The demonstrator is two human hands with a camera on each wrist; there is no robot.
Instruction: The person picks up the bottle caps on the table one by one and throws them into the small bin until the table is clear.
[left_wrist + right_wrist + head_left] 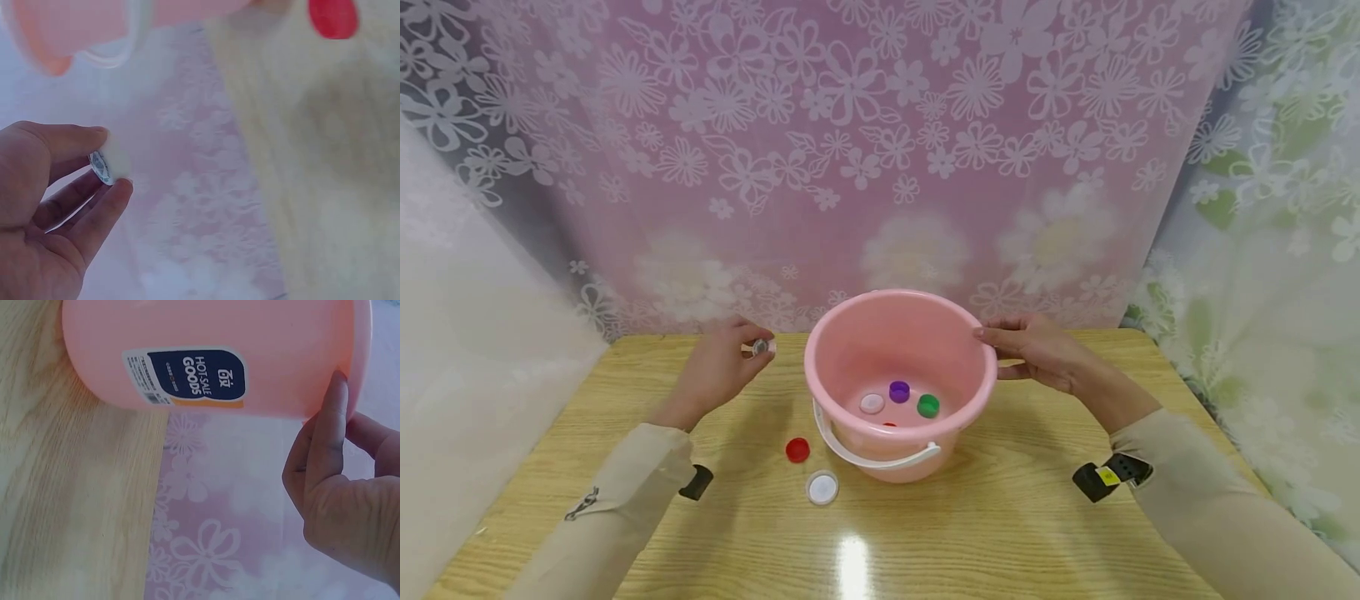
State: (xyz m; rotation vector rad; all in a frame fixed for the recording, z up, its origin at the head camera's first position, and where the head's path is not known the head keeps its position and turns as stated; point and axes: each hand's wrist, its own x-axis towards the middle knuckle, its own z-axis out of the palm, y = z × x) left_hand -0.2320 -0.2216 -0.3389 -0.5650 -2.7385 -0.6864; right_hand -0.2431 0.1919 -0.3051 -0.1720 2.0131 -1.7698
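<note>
My left hand (717, 368) is raised to the left of a pink bucket (901, 454). Between thumb and fingers it pinches a small white bottle cap (116, 157), tilted so that a silvery, patterned face shows in the left wrist view. On the other side, my right hand (1047, 354) grips the bucket's rim, thumb at the edge and fingers against the outer wall. Inside the bucket lie a white cap (872, 403), a purple cap (899, 392) and a green cap (928, 406). A sliver of something red shows behind the near rim.
On the wooden table (1000, 533), a red cap (797, 450) and a white cap (822, 488) lie in front of the bucket, to its left. The bucket's white handle (880, 461) hangs down at the front. A flowered pink curtain (895, 150) stands behind the table.
</note>
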